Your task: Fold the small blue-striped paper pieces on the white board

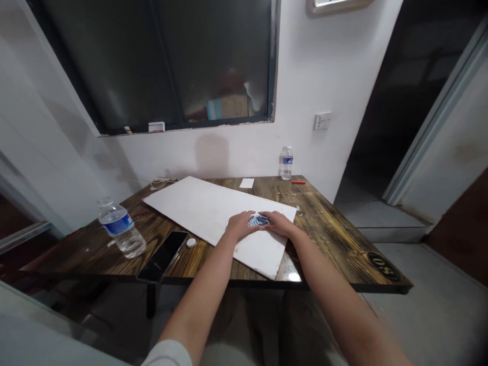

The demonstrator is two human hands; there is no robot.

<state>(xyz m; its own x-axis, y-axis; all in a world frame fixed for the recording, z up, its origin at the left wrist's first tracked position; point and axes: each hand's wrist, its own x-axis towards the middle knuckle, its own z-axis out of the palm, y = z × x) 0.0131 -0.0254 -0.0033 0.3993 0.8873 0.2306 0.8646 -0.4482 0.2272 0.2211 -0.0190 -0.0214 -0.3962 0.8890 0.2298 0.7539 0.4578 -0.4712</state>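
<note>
A small heap of blue-and-white striped pieces [258, 220] lies on a large white board [194, 203], its exact kind too small to make out. From the left, my left hand [241, 224] curves round the heap, fingers bent and thumb on the near side. My right hand [279, 223] closes round it from the opposite side, so both hands ring the pieces and touch them. The fingertips nearly meet at the far and near edges. A small pale blue star-shaped piece [298, 208] sits by the board's right corner, apart from my hands.
The board lies aslant on a dark wooden table [328, 244]. To the left are a water bottle [121, 229], a black phone [163, 255] and a white cap [191, 243]. Farther back are a white paper [247, 183], another bottle [286, 163], a red pen [299, 182] and a cable [163, 182].
</note>
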